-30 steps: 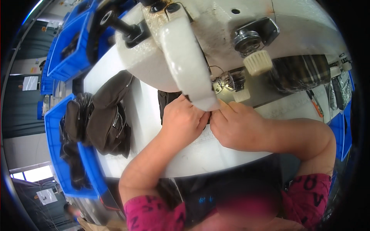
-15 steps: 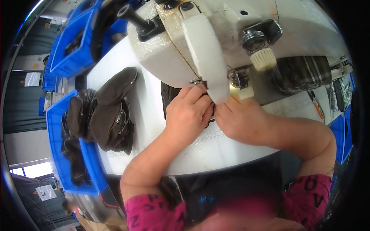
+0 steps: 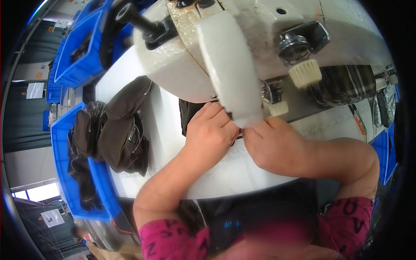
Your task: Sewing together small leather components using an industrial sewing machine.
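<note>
Under the head of a white sewing machine [image 3: 182,65], a piece of dark fabric [image 3: 189,113] lies on the machine bed, mostly covered by my hands. My left hand [image 3: 209,135] bears down on it with curled fingers. Close beside it, my right hand [image 3: 275,146] is closed in a pinch at the fabric's near edge, its fingertips partly behind the machine's white guard [image 3: 229,65]. The needle and the seam are hidden by the guard and my fingers.
Dark zippered pouches [image 3: 119,138] are piled at the left, partly over a blue bin [image 3: 65,173]. More blue bins [image 3: 80,54] stand at the far left. Right of the machine are a plaid cloth roll [image 3: 346,84] and an orange-handled snipping tool [image 3: 359,121].
The view has shifted slightly, so the machine looks a little larger and lower. My hands keep nearly the same place and grip on the fabric.
</note>
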Motion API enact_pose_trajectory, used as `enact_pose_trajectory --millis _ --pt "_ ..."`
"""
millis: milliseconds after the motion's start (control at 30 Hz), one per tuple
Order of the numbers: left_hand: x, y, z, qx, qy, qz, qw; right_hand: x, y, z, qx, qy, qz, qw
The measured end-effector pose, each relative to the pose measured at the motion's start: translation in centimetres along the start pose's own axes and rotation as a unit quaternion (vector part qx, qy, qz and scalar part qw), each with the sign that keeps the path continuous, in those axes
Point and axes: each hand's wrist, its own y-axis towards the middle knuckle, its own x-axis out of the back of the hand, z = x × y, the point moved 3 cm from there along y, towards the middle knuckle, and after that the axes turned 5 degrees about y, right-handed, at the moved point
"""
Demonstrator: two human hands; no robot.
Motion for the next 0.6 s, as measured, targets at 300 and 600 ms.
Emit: enact_pose_trajectory --millis 300,600 --pt "0.04 -0.25 0.14 0.017 -0.027 0.022 0.999 0.29 -0.07 0.24 -0.003 -0.025 0.015 1.0" --pt "0.15 0.54 -0.07 0.02 -0.08 0.0 0.997 0.4 -0.13 0.1 -0.022 -0.019 -0.002 1.0"
